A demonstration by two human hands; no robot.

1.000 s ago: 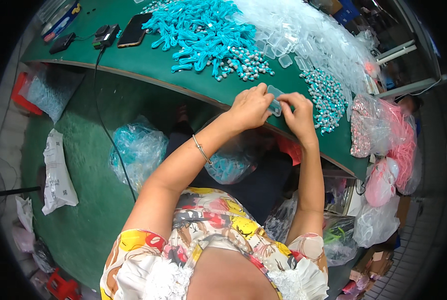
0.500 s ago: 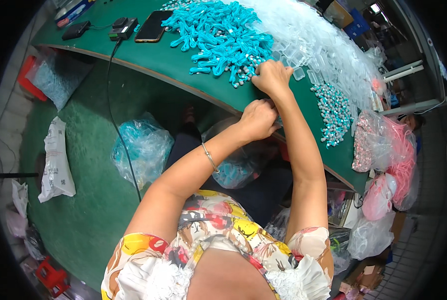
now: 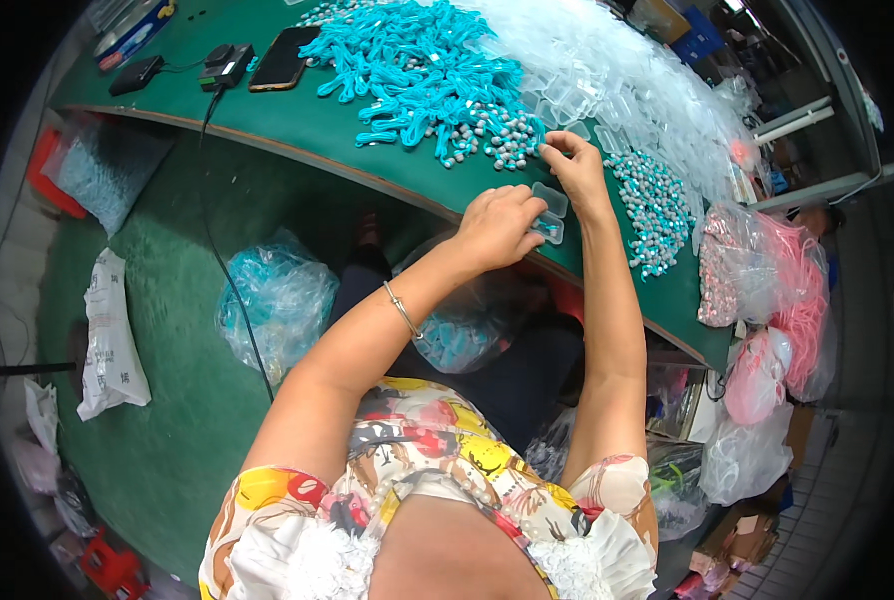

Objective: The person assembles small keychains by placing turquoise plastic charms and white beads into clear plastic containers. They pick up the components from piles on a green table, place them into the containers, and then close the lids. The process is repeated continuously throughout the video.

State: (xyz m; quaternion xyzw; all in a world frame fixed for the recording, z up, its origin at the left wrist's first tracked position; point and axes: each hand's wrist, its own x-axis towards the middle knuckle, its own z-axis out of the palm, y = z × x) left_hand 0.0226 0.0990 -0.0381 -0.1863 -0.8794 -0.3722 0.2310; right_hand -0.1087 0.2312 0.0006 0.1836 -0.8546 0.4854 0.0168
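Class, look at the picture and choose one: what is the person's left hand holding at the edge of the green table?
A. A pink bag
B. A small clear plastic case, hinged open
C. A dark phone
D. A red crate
B. The left hand grips a small clear plastic case, its two halves open, at the edge of the green table, while the right hand reaches to the turquoise cords.
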